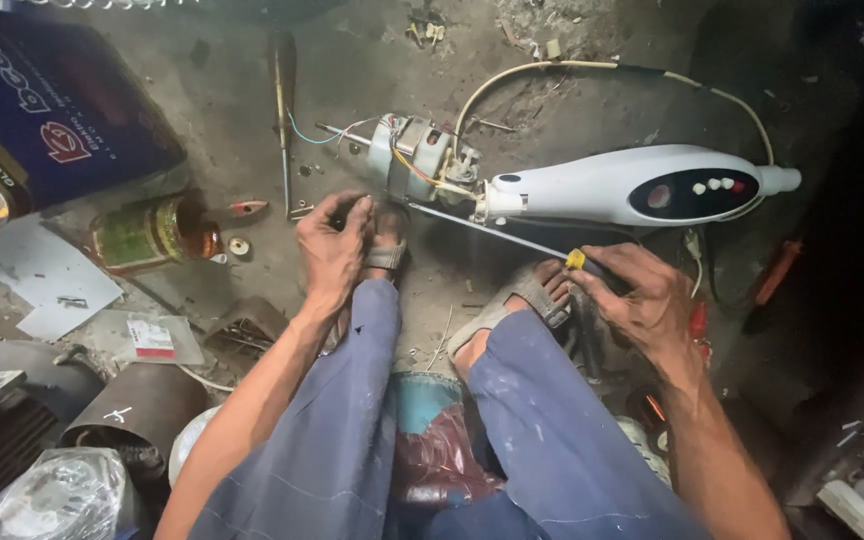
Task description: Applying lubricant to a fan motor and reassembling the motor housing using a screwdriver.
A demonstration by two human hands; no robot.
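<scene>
Right hand [642, 300] gripping a screwdriver [512, 238] – tip at the fan motor [414, 158], left hand [332, 250] closed on a small dark part, white control housing [642, 185] beside, dusty floor [252, 110]

Packages and labels lying about the dusty floor

A big blue tin [47, 105] with white and red markings is sitting at the upper left, its side facing up. Just below it, a small brown jar [155, 232] is lying on its side, wearing a green label [132, 236]. Two white paper sheets [44, 280] are lying left of the jar, overlapping. Nearer the left knee, a flat clear packet [152, 338] is showing a white card with a red band. A crumpled clear plastic bag [57, 497] is resting at the bottom left corner. No screens are showing.
</scene>
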